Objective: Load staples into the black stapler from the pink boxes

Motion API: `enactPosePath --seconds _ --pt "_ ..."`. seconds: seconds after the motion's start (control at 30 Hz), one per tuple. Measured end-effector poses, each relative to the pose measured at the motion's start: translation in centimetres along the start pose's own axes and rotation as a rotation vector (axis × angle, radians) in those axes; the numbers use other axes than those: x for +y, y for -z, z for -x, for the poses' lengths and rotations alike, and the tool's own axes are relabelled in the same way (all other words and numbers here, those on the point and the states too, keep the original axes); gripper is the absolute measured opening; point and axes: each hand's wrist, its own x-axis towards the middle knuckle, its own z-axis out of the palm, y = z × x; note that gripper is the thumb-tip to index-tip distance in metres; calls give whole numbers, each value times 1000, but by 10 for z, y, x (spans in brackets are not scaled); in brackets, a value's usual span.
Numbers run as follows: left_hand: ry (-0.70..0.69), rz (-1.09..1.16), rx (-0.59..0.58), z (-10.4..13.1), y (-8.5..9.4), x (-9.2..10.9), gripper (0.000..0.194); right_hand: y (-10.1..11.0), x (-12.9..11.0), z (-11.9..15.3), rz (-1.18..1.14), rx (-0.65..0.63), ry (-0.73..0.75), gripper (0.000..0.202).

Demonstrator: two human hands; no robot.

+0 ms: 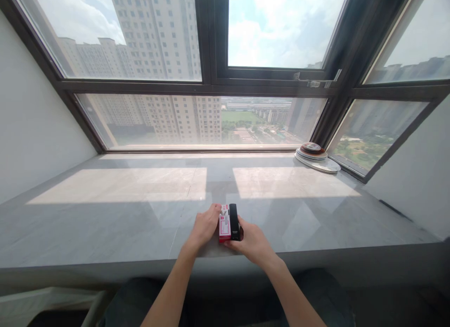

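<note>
A small pink-red and white box (225,226) is on the grey marble sill near its front edge. Pressed along its right side is a slim black oblong item (234,222) with tiny pale lettering; its exact kind I cannot make out. My left hand (206,226) has its fingers closed against the box's upper left side. My right hand (253,240) curls round the black item from the right, with its thumb at the near lower edge by the box. Fingers on the far sides are partly hidden.
A stack of round plates or lids (316,158) stands in the back right corner of the marble sill (116,224). Dark-framed windows (207,88) rise behind it, with a handle on one sash. A pale, light-coloured object (49,301) is below the sill at the lower left.
</note>
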Motion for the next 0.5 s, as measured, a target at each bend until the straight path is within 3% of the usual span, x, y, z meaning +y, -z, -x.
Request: enactPosePath --seconds 0.13,0.27,0.37,0.5 --pt "-13 -63 -8 12 -11 19 45 -2 5 -2 33 2 1 72" --pt "-5 -136 -36 8 -14 32 41 8 21 -8 39 -44 0 67" --pt "-15 -158 -65 -6 -22 54 40 32 36 -14 31 -68 -4 58" --pt "-27 -141 -113 -34 -45 103 40 80 64 -21 22 -43 -98 50"
